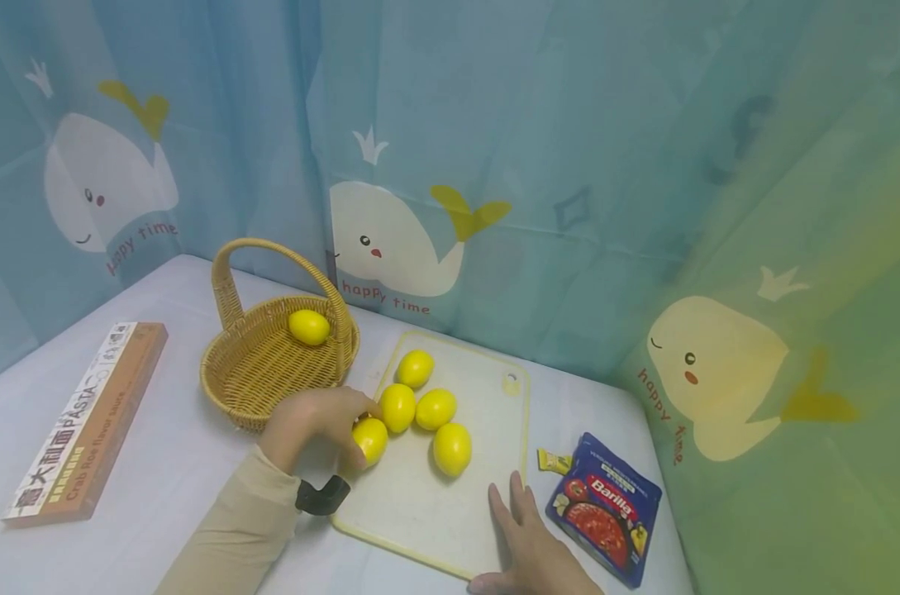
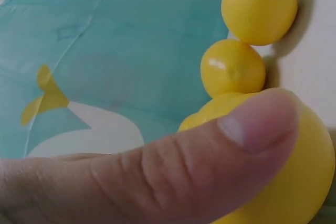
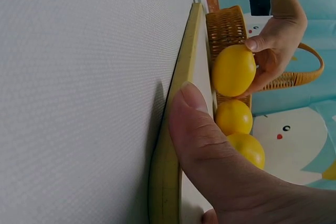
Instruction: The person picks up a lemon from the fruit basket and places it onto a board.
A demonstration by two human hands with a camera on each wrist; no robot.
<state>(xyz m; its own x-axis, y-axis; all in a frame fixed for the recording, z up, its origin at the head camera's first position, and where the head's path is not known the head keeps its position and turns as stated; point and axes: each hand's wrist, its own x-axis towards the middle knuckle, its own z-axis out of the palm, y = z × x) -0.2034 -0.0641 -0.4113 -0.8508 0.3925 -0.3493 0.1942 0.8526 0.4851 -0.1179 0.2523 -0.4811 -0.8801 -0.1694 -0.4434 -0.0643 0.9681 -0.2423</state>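
On the left half of a white cutting board (image 1: 435, 521) with a yellow rim, my left hand (image 1: 319, 421) grips a lemon (image 1: 370, 442) between thumb and fingers. That lemon (image 3: 234, 71) also shows in the right wrist view, with the thumb on its near side. Several other lemons (image 1: 452, 449) lie on the board close by. My right hand (image 1: 535, 541) rests at the board's near right corner, fingers extended and spread. In the right wrist view its thumb (image 3: 202, 135) lies against the yellow board edge (image 3: 181, 82). A wicker basket (image 1: 226, 388) behind my left hand contains one lemon (image 1: 309, 327).
A long pasta box (image 1: 85, 430) lies at the left of the white-covered table. Right of the board are a blue Barilla sauce pouch (image 1: 606, 508) and a small yellow packet (image 1: 554, 461). A blue-green curtain (image 1: 569, 165) with printed whales hangs behind the table.
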